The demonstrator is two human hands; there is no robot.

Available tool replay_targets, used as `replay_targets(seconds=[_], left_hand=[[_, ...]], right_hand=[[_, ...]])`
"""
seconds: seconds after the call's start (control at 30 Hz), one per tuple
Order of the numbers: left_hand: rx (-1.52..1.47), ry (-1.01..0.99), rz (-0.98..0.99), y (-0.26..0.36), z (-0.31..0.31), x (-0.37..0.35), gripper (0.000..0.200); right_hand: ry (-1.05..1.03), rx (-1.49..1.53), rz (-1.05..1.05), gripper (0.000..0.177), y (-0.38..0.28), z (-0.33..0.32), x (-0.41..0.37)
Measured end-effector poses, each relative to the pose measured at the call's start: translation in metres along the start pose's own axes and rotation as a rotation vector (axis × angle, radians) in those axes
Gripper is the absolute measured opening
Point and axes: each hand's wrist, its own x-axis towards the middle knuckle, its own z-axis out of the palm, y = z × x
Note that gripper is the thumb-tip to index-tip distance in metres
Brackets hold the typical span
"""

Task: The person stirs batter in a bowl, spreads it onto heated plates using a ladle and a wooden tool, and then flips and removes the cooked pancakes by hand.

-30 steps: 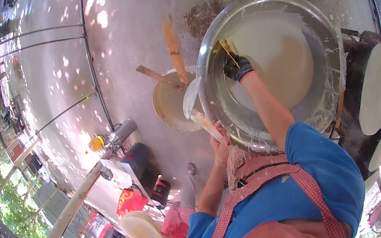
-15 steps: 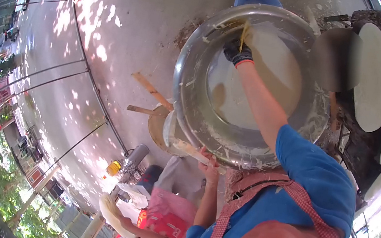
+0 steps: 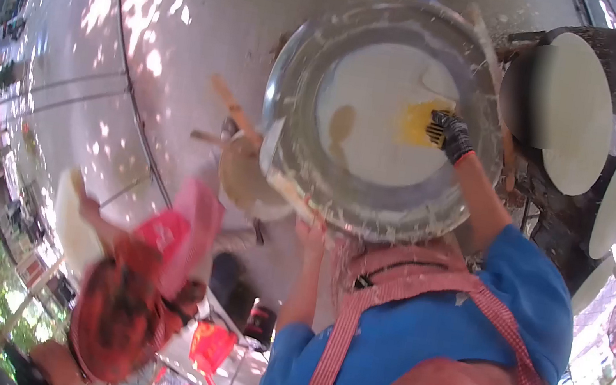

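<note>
A wide metal basin [image 3: 283,87] holds a pale, milky liquid. Over its right part is my right hand [image 3: 450,136] in a dark striped glove, closed on a flat yellow scraper [image 3: 416,123] blurred by motion. Bare, my left hand [image 3: 310,234] is wrapped around a wooden handle [image 3: 288,194] at the basin's near left rim. That handle leads up to a pale, flat head [image 3: 270,148] lying against the basin's left side. Whitish scraps cling to the basin's wide rim.
Round dark griddles, some with pale round sheets [image 3: 582,117], stand at the right. Left of the basin is a smaller pot [image 3: 243,175] with a wooden stick [image 3: 233,107]. Another person [image 3: 122,308] in pink and red is at lower left, near a pale round sheet [image 3: 76,219].
My right hand has moved right and down across the basin, turning the scraper's broad face into view. The other person has moved left with the pale sheet. The view has shifted slightly.
</note>
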Motion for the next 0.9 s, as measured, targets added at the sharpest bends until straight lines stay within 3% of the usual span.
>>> replay_targets(seconds=[0.03, 0.1, 0.17, 0.23, 0.3, 0.33, 0.37, 0.43, 0.47, 0.53, 0.63, 0.67, 0.7, 0.77, 0.83, 0.87, 0.9], left_hand=[[0.023, 0.017, -0.012, 0.004, 0.000, -0.004, 0.052], [0.028, 0.052, -0.004, 0.008, 0.009, 0.003, 0.053], [0.017, 0.031, 0.026, 0.008, 0.010, 0.002, 0.053], [0.017, 0.031, 0.042, 0.004, 0.008, 0.003, 0.052], [0.020, 0.024, 0.056, 0.003, 0.007, 0.004, 0.050], [0.060, 0.033, 0.059, 0.002, 0.007, 0.002, 0.049], [0.097, 0.040, 0.066, 0.002, 0.007, 0.003, 0.047], [0.069, 0.042, 0.079, 0.000, 0.005, 0.002, 0.046], [0.064, 0.030, 0.089, 0.000, 0.005, 0.002, 0.046], [0.049, 0.028, 0.098, -0.001, 0.005, 0.000, 0.047], [0.103, 0.064, 0.115, -0.003, 0.006, 0.003, 0.046], [0.087, 0.063, 0.105, -0.006, 0.004, 0.004, 0.046], [0.073, 0.059, 0.089, -0.010, 0.003, 0.003, 0.045], [0.076, 0.046, 0.089, -0.009, 0.001, 0.003, 0.044], [0.076, 0.019, 0.081, -0.009, 0.001, 0.005, 0.043], [0.124, 0.047, 0.058, -0.009, 0.001, 0.003, 0.043], [0.169, 0.073, 0.045, -0.009, 0.003, 0.004, 0.042]], right_hand=[[0.078, -0.758, -0.338, 0.006, 0.009, 0.000, -0.024], [0.112, -1.526, -0.714, 0.008, 0.022, 0.004, -0.043], [-0.130, -2.399, -1.004, 0.015, 0.042, 0.001, -0.054], [-0.269, -2.467, -1.071, 0.019, 0.062, 0.008, -0.054], [-0.333, -2.539, -1.549, 0.021, 0.082, 0.013, -0.049], [-0.478, -2.655, -1.441, 0.022, 0.085, 0.012, -0.048], [-0.485, -2.662, -1.449, 0.022, 0.082, 0.012, -0.048], [-0.757, -2.783, -1.423, 0.024, 0.074, 0.013, -0.050], [-0.765, -2.791, -1.433, 0.024, 0.068, 0.021, -0.059], [-0.698, -2.355, -1.706, 0.022, 0.058, 0.036, -0.085], [-0.772, -2.266, -1.769, 0.027, 0.100, 0.018, -0.073], [-0.827, -2.519, -1.349, 0.026, 0.117, 0.014, -0.065], [-0.841, -2.522, -1.346, 0.026, 0.126, 0.002, -0.046], [-0.714, -2.434, -1.502, 0.023, 0.124, -0.010, 0.001], [-0.414, -2.245, -1.648, 0.016, 0.079, 0.009, 0.020], [-0.211, -2.284, -1.502, 0.017, 0.054, 0.027, 0.010], [-0.073, -2.097, -1.549, 0.017, 0.029, 0.030, 0.029]])
